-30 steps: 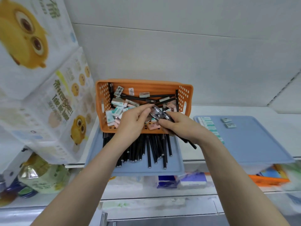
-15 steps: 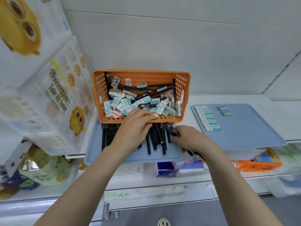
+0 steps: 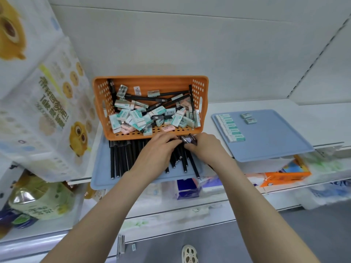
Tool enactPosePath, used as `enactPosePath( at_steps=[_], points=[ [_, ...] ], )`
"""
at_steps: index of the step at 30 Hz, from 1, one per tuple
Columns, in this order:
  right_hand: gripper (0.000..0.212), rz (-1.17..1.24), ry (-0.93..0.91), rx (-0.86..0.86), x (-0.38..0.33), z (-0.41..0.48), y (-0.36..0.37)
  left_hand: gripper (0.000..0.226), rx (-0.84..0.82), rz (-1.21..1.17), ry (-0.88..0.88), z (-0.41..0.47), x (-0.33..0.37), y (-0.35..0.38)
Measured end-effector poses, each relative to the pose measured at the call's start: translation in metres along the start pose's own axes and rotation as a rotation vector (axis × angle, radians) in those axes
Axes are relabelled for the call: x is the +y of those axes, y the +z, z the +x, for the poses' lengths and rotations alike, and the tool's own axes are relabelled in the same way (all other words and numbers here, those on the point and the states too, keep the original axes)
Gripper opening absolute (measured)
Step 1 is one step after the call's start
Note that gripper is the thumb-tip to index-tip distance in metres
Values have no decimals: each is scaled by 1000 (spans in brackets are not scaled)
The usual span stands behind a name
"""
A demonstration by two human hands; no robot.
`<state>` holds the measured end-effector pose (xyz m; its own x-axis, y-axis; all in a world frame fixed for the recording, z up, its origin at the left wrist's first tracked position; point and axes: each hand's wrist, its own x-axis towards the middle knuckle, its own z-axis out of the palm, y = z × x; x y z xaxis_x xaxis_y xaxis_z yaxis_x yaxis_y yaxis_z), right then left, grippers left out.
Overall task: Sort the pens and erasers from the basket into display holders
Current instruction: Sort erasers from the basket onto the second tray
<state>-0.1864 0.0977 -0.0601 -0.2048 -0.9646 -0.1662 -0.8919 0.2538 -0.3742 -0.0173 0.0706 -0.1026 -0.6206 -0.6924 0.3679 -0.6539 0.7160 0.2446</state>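
The right hand (image 3: 206,149) grips a bundle of black pens (image 3: 188,139) just in front of the orange perforated plastic basket (image 3: 152,80), which holds loose boxed erasers (image 3: 136,116). The left hand (image 3: 158,149) lies palm down with fairly straight fingers on the row of black pens (image 3: 117,160) on the left blue tray (image 3: 98,168). More erasers (image 3: 232,128) line the right blue tray (image 3: 266,143).

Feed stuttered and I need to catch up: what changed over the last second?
Both hands left the orange basket. The right hand, gripping a bunch of black pens, lowered it to the pen row on the left blue tray. The left hand now rests there. The basket, erasers and right tray stayed put.
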Motion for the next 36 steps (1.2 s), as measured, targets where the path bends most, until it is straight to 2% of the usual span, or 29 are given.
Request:
enactPosePath(
  at_steps=[4, 7, 9, 11, 13, 17, 19, 23, 28, 32, 34, 36],
  points=[
    [30, 33, 28, -1, 1, 7, 0, 44, -5, -7, -2, 1, 2, 4],
    [44, 125, 35, 99, 4, 5, 3, 36, 1, -31, -1, 1, 4, 5],
    [42, 174, 11, 137, 5, 3, 4, 33, -7, -48, -9, 1, 5, 5],
    [21, 169, -2, 100, 6, 1, 1, 35, -20, -47, -14, 1, 5, 5],
    [27, 123, -2, 40, 6, -1, -4, 36, -36, -23, -4, 2, 4, 4],
    [14, 110, 84, -58, 7, -1, -9, 35, -59, 7, -8, 3, 4, 2],
    [16, 180, 89, -86, 5, -1, -11, 35, -55, 3, -28, 2, 4, 2],
    [37, 266, 7, -78, 2, -2, -13, 34, -45, -1, -77, 0, 2, 2],
    [27, 313, -18, -33, 10, -3, -3, 34, 24, -44, -134, -3, 3, 0],
    [15, 346, -48, 110, 6, 2, 9, 55, -33, -50, -63, -4, 4, 1],
    [7, 352, -63, 104, 6, 5, 11, 69, -83, -4, -29, -3, 3, 1],
    [10, 282, -97, 150, 7, 8, 6, 77, -102, 47, -23, -3, 2, 3]
  ],
)
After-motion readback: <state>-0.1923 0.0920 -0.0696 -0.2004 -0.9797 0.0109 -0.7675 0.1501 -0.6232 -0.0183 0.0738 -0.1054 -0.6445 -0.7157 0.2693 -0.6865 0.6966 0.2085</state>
